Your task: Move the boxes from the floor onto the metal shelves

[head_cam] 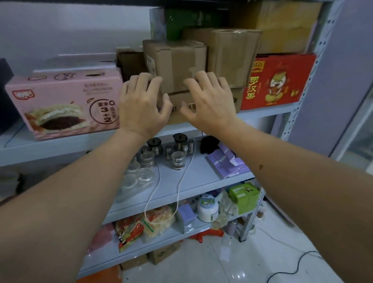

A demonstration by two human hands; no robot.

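Observation:
A small taped cardboard box (175, 60) sits on top of a flat brown box (200, 106) on the upper metal shelf (71, 142). My left hand (142, 104) has its spread fingers against the small box's lower left corner. My right hand (209, 100) has its fingers spread on the front of the two stacked boxes. Neither hand wraps round a box. A taller taped carton (234, 54) stands right behind and to the right of the small box.
A pink cake box (68, 101) stands to the left, a red box (280, 81) to the right. More cartons (283, 22) are stacked behind. Lower shelves hold glass jars (147, 164), a white cord (179, 181), snacks and a green box (244, 197). Small boxes (162, 253) sit on the tiled floor.

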